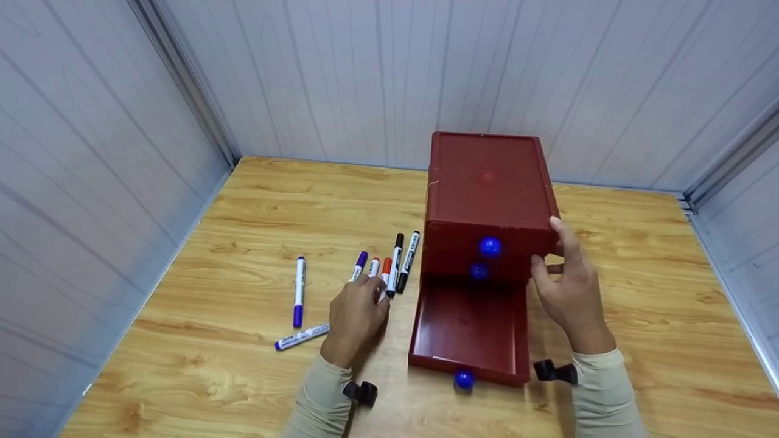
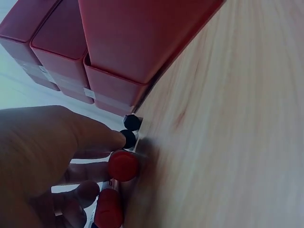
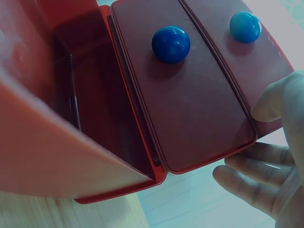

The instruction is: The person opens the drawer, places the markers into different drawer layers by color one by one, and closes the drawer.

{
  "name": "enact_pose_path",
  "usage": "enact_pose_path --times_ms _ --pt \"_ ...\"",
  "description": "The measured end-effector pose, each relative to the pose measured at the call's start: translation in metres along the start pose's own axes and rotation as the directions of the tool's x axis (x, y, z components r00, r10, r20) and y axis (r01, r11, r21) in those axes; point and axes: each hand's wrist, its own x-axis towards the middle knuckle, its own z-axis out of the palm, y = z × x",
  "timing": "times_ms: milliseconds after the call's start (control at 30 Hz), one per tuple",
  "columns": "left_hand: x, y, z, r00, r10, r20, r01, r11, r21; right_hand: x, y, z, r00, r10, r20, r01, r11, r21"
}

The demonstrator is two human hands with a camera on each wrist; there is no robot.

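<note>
My left hand (image 1: pixel 356 307) reaches down among several whiteboard markers left of a dark red drawer unit (image 1: pixel 490 182). Its thumb and fingers (image 2: pixel 97 135) close about a red-capped marker (image 2: pixel 123 166), with the thumb tip also right at a neighbouring black cap (image 2: pixel 128 137). My right hand (image 1: pixel 569 298) rests at the unit's front right corner. Its thumb lies against the front face and the index fingertip is at the top edge; the other fingers extend beside the side wall in the right wrist view. The bottom drawer (image 1: pixel 468 322) is pulled out, its bare floor showing.
Blue round knobs (image 1: pixel 490 247) sit on the drawer fronts, another knob (image 1: pixel 464 380) on the pulled-out drawer. A blue-capped marker (image 1: pixel 299 292) lies apart to the left, and another marker (image 1: pixel 301 336) lies nearer. Pale panels (image 1: pixel 341 73) enclose the wooden table (image 1: pixel 231 389).
</note>
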Motion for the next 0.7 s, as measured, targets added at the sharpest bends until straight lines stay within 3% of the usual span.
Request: enact_pose_path --times_ms 333,500,700 --pt "-0.0048 0.0069 0.0040 0.998 0.034 -0.046 -0.029 0.994 0.101 -0.0006 0.0007 0.0007 1.000 0.007 -0.005 -0.007 1.000 0.004" --pt "-0.0051 0.0087 0.0050 0.998 0.011 -0.068 -0.004 0.994 0.106 -0.0005 0.0011 0.0008 1.000 0.006 -0.006 -0.006 1.000 0.005" --pt "-0.0031 0.0092 0.0034 0.998 -0.045 -0.042 0.048 0.995 0.085 -0.0007 0.0011 0.0006 1.000 0.007 -0.001 -0.007 1.000 -0.001"
